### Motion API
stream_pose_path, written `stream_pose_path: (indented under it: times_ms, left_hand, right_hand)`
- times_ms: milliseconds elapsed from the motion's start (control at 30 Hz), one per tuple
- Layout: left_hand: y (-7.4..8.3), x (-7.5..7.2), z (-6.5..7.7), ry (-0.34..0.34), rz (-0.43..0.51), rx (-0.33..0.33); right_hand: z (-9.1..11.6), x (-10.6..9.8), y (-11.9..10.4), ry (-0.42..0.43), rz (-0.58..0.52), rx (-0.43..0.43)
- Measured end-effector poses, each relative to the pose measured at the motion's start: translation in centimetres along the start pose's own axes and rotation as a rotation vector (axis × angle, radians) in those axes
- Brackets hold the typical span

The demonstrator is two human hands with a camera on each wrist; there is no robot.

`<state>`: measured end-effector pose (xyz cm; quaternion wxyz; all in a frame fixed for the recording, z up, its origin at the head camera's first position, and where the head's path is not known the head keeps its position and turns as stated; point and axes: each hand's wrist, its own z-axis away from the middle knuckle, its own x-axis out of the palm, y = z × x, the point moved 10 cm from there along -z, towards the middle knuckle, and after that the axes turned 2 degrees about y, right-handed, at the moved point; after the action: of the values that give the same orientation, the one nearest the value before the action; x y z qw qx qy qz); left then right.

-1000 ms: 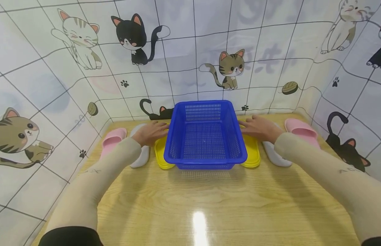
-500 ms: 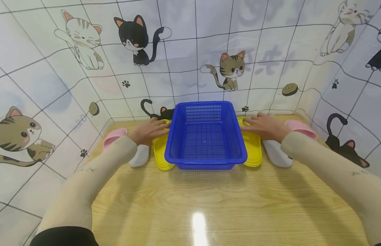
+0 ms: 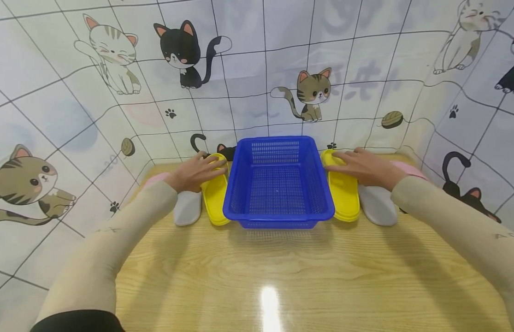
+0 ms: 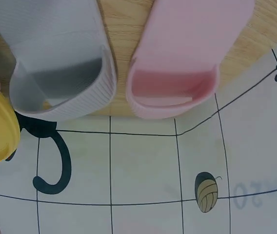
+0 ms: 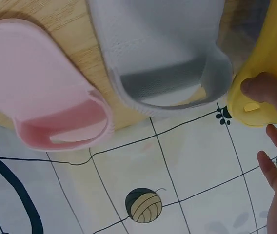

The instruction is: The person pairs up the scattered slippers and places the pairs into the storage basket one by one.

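Note:
A pair of yellow slippers flanks the blue plastic basket (image 3: 277, 220). My left hand (image 3: 194, 173) grips the left yellow slipper (image 3: 216, 199) at its toe end; its rounded tip (image 4: 2, 129) shows at the edge of the left wrist view. On the other side, my right hand (image 3: 368, 168) holds the right yellow slipper (image 3: 345, 198) by the toe. In the right wrist view the thumb presses on that slipper (image 5: 270, 63), with the other fingers on its far side. Both forearms partly cover the shoes outside them.
A grey-white slipper (image 3: 188, 208) lies left of the yellow one, another grey-white slipper (image 3: 379, 206) at the right. Outermost are a left pink slipper (image 4: 192, 39) and a right pink slipper (image 5: 26, 73). A cat-print wall (image 3: 248, 69) stands close behind the wooden table (image 3: 277, 267).
Both hands have taken hold of the yellow slippers and moved slightly up and outward. The slippers' toe ends have risen in view and their sides stand a little farther from the basket.

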<state>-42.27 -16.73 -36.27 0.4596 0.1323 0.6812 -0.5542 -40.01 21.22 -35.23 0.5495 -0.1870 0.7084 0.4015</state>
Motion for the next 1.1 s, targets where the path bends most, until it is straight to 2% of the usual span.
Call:
stream_pose_path:
  times_ms: [167,367,667,833,933,1100]
  left_hand:
    - [-0.4,-0.3,0.8,-0.016,-0.003,0.001]
    - [-1.6,0.1,2.3,-0.071,0.075,-0.035]
    - [-4.5,-1.6,4.8,-0.053,0.167,-0.154]
    - [-6.3,-1.7,5.8,-0.044,0.247,-0.25]
    - [-7.3,-1.7,6.3,-0.008,0.311,-0.316]
    - [-9.0,-2.5,7.2,0.064,0.361,-0.431]
  right_hand:
    - [1.0,-1.1,1.2,0.058,-0.002,0.015]
    - [2.0,-2.3,2.0,0.072,0.001,0.022]
    - [3.8,-3.5,3.8,0.044,-0.127,0.13]
    - [4.6,-3.8,5.0,-0.002,-0.212,0.215]
    - [4.9,-3.8,5.7,-0.019,-0.281,0.277]
    - [5.1,-4.2,6.7,0.023,-0.368,0.329]
